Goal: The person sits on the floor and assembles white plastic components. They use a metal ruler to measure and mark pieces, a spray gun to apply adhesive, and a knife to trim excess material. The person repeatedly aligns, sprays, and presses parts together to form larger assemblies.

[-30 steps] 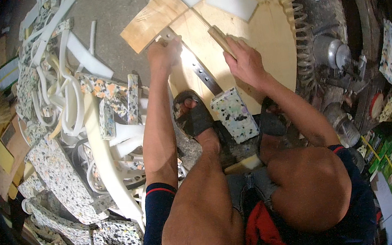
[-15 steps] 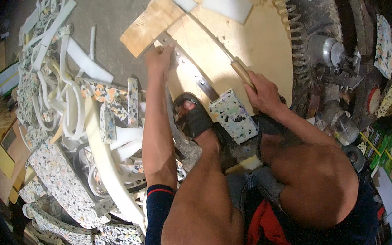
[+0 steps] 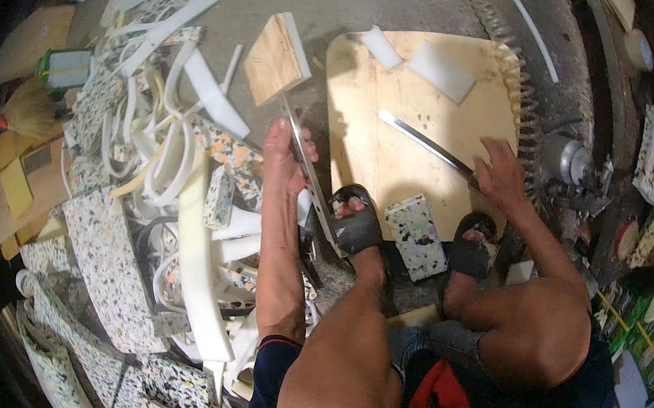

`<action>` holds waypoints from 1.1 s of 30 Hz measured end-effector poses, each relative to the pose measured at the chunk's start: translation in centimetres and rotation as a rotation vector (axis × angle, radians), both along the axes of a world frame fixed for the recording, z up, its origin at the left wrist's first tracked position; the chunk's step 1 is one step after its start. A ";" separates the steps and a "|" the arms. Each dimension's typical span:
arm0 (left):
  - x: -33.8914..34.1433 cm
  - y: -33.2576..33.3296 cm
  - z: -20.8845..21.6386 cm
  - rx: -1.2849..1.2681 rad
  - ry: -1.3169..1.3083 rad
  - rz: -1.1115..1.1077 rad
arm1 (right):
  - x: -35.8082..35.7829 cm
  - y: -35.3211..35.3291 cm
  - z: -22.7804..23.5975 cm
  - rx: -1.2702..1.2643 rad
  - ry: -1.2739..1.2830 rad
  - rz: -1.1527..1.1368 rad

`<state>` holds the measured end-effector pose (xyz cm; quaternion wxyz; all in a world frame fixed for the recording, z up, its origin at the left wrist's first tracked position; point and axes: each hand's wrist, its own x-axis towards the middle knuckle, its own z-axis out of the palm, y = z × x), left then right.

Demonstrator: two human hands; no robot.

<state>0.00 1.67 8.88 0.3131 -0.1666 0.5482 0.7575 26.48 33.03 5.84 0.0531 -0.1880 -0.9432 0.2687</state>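
My left hand (image 3: 286, 159) is closed around a metal strip with holes (image 3: 297, 127). At the strip's top end is a tilted wooden block (image 3: 270, 60) with a white layer along one side. Both are held left of a pale wooden board (image 3: 369, 152). Over the board's right side, my right hand (image 3: 502, 174) has its fingers apart beside a long-bladed knife (image 3: 426, 144). The knife lies slantwise on the board, its handle end mostly hidden by that hand. Two white foam pieces (image 3: 442, 71) lie on the board's far part. A speckled foam block (image 3: 416, 238) sits between my feet.
Heaped foam offcuts (image 3: 114, 266) and white strips (image 3: 208, 97) cover the floor on the left, with a broom (image 3: 30, 108) behind. A coiled hose (image 3: 525, 103) runs along the board's right edge, near a metal tool (image 3: 574, 162). Green packages (image 3: 647, 330) lie at the lower right.
My left hand has turned the wooden block and strip more upright and taken them off the board to the left. The knife has left the block for the board, and my right hand's fingers have opened.
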 end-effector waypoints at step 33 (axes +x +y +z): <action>16.3 -8.9 2.5 -0.359 0.052 -0.222 | -21.3 -20.8 12.9 -1.024 0.158 0.527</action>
